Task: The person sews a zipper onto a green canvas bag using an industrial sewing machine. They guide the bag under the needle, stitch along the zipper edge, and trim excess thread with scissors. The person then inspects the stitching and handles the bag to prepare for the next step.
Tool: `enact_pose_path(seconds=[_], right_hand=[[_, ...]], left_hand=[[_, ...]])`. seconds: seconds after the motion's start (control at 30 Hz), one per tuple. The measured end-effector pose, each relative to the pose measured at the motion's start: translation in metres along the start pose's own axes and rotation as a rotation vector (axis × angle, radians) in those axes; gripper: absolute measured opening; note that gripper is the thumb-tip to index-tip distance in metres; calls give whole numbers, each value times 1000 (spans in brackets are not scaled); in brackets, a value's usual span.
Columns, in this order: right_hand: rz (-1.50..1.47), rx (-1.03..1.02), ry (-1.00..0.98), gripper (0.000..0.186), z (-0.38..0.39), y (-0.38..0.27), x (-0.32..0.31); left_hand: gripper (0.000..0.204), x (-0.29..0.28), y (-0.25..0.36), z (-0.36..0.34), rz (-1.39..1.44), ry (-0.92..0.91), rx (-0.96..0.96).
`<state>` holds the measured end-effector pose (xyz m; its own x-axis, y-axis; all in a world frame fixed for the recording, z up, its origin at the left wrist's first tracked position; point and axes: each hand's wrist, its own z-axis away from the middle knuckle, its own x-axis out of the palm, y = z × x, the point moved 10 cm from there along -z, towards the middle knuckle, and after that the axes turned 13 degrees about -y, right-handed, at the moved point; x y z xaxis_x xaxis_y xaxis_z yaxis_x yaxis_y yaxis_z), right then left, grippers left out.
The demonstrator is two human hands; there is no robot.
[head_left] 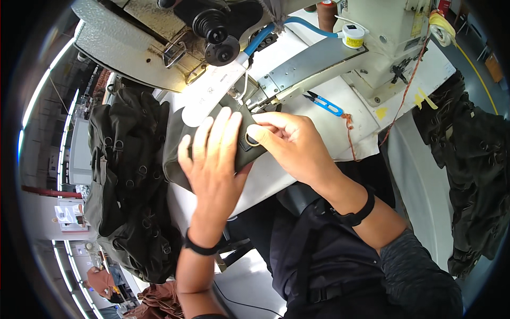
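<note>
A dark olive fabric piece (pixel 177 139), which looks like part of a bag, lies under the sewing machine's needle area (pixel 237 95). My left hand (pixel 211 151) is spread flat on top of it, fingers pointing away from me. At the piece's right edge, my right hand (pixel 297 142) is closed, thumb and curled fingers pinching the fabric. Beside that thumb shows a metal ring (pixel 249 140) on a small stitched tab. The right fingertips are partly hidden behind the thumb and hand. A long white rounded plate (pixel 204 101) hangs just beyond my left fingertips.
Blue thread snips (pixel 325 103) lie on the white table right of the machine arm (pixel 313 66). Reddish thread (pixel 349 127) trails near them. Dark olive bags with rings (pixel 130 175) are heaped at left; more dark fabric (pixel 473 175) hangs at right. A blue hose (pixel 305 22) crosses above.
</note>
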<state>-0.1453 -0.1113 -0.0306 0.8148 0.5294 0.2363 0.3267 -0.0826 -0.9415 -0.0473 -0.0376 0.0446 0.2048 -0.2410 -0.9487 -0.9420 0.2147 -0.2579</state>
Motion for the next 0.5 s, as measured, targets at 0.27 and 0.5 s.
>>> enact_pose_path(seconds=[0.27, 0.5], right_hand=[[162, 51, -147, 25, 1, -8, -20], [1099, -758, 461, 29, 50, -260, -140]], left_hand=[[73, 19, 0, -8, 156, 117, -29], [58, 17, -8, -1, 143, 214, 9]])
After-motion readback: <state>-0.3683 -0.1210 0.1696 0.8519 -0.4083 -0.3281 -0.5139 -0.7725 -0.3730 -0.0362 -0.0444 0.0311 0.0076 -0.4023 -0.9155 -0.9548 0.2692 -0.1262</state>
